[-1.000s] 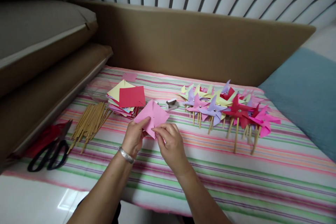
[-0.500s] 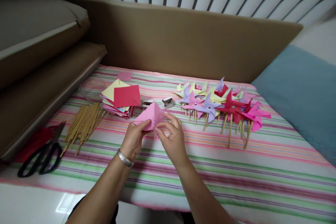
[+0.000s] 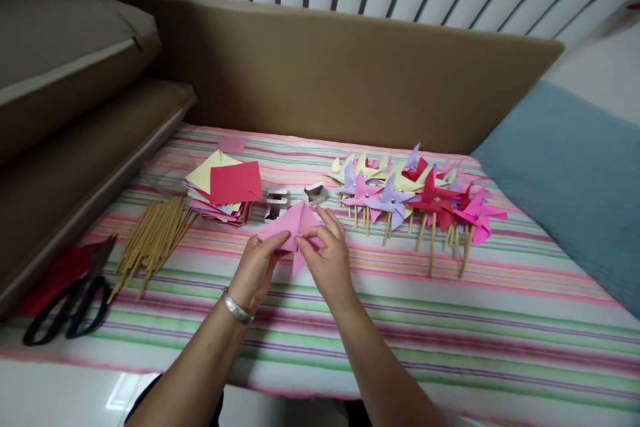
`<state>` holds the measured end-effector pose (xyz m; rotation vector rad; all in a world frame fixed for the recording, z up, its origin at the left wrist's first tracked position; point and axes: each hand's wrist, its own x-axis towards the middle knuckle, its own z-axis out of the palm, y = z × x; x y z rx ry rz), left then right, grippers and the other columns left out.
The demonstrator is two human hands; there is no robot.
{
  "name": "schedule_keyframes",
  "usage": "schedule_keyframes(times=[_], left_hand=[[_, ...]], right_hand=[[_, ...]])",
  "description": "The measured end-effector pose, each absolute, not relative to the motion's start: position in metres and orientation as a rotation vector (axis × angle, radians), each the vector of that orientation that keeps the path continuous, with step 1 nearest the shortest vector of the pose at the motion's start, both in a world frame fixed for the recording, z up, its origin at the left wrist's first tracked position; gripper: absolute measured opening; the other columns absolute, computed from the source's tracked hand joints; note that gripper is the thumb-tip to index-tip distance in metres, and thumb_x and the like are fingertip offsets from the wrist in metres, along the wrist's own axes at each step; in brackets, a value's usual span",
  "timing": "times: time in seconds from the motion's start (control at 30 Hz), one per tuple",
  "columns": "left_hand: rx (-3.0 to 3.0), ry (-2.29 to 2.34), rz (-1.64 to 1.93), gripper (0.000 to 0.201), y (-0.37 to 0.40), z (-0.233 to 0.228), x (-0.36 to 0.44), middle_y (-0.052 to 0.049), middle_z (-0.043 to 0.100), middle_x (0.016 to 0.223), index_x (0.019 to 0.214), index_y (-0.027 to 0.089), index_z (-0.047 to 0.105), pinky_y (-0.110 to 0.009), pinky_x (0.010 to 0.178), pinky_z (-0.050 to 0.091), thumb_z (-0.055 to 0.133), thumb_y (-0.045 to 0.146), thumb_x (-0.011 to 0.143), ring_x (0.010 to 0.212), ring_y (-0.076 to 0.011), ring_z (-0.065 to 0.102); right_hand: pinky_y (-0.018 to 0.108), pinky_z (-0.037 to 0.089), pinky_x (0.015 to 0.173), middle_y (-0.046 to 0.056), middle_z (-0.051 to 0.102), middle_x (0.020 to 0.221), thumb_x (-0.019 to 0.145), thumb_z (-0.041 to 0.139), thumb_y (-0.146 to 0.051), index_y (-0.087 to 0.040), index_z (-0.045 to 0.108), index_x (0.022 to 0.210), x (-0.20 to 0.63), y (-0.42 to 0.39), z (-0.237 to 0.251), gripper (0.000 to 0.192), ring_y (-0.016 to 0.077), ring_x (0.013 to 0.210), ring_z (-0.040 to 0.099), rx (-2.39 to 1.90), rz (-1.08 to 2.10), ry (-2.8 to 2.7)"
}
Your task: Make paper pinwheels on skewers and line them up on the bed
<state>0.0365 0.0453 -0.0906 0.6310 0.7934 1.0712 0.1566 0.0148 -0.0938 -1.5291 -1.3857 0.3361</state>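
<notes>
A pink sheet of paper point(image 3: 297, 218), cut and partly folded in at its middle, is held up between my two hands over the striped cloth. My left hand point(image 3: 256, 268) grips its left side, thumb on top. With thumb and forefinger my right hand point(image 3: 327, 257) pinches the paper close to its centre; the other fingers of that hand are raised. Just behind the paper lie a small open box point(image 3: 276, 205) with dark bits in it and another small white box point(image 3: 315, 193). A silver bangle point(image 3: 237, 307) circles my left wrist.
Coloured paper squares point(image 3: 235, 183) are stacked left of the boxes. Further left lie bamboo sticks point(image 3: 153, 237) and black-handled scissors point(image 3: 75, 300). Finished paper pinwheels point(image 3: 435, 200) lie at the right. A brown board point(image 3: 350, 80) stands behind; brown cushions point(image 3: 90, 120) rise at the left.
The pink paper has turned and now shows a point hanging below my fingers. My right thumb and forefinger have moved onto the paper's centre. The whole view has shifted slightly.
</notes>
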Motion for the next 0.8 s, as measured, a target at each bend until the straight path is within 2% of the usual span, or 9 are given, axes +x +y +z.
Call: schedule_keyframes(times=[0.1,0.23,0.37,0.47,0.57,0.67,0.8], left_hand=[[0.648,0.765,1.074,0.012,0.044,-0.087,0.038,-0.003,0.070,0.071,0.075,0.013,0.071,-0.024,0.064,0.048,0.072,0.021,0.066,0.066,-0.0130,0.062],[0.733,0.776,1.091,0.025,0.041,-0.084,0.041,-0.006,0.072,0.085,0.089,0.013,0.071,-0.028,0.076,0.048,0.073,0.018,0.064,0.079,-0.0170,0.064],[0.704,0.858,1.106,0.027,0.042,-0.087,0.041,-0.006,0.073,0.079,0.086,0.012,0.071,-0.028,0.071,0.049,0.074,0.017,0.060,0.071,-0.0165,0.064],[0.689,0.900,1.096,0.028,0.046,-0.091,0.036,-0.004,0.072,0.073,0.084,0.013,0.071,-0.026,0.064,0.048,0.076,0.017,0.056,0.064,-0.0141,0.062],[0.704,0.939,1.037,0.028,0.049,-0.092,0.032,-0.003,0.071,0.071,0.082,0.013,0.071,-0.024,0.060,0.047,0.077,0.018,0.055,0.061,-0.0134,0.061],[0.730,0.974,0.942,0.028,0.049,-0.092,0.031,-0.004,0.071,0.071,0.080,0.013,0.071,-0.025,0.059,0.046,0.077,0.019,0.053,0.061,-0.0144,0.061],[0.769,0.982,0.872,0.032,0.046,-0.093,0.033,-0.007,0.072,0.075,0.083,0.013,0.072,-0.027,0.064,0.046,0.077,0.020,0.052,0.067,-0.0171,0.063]], right_hand=[[0.047,0.027,0.107,0.010,0.048,0.133,0.076,0.060,-0.023,-0.021,0.060,0.070,0.156,0.015,-0.094,0.007,0.0246,0.131,0.033,-1.528,0.334,-1.370],[0.047,0.028,0.106,0.010,0.050,0.132,0.076,0.059,-0.021,-0.021,0.061,0.070,0.155,0.016,-0.096,0.006,0.0245,0.130,0.035,-1.523,0.322,-1.370],[0.045,0.030,0.106,0.011,0.051,0.131,0.074,0.060,-0.022,-0.021,0.063,0.074,0.155,0.015,-0.094,0.003,0.0244,0.127,0.039,-1.509,0.371,-1.377],[0.045,0.033,0.104,0.009,0.056,0.125,0.072,0.063,-0.023,-0.023,0.063,0.099,0.162,0.014,-0.087,0.027,0.0236,0.121,0.047,-1.493,0.505,-1.288],[0.043,0.043,0.093,0.007,0.064,0.110,0.069,0.067,-0.027,-0.026,0.050,0.121,0.174,0.016,-0.083,0.055,0.0234,0.108,0.057,-1.455,0.778,-1.099],[0.036,0.050,0.075,0.002,0.067,0.086,0.066,0.070,-0.029,-0.025,0.042,0.130,0.182,0.018,-0.083,0.070,0.0208,0.083,0.064,-1.384,1.051,-0.982],[0.030,0.049,0.059,-0.004,0.061,0.066,0.064,0.069,-0.024,-0.024,0.040,0.132,0.183,0.018,-0.087,0.074,0.0165,0.063,0.061,-1.343,1.195,-0.982]])
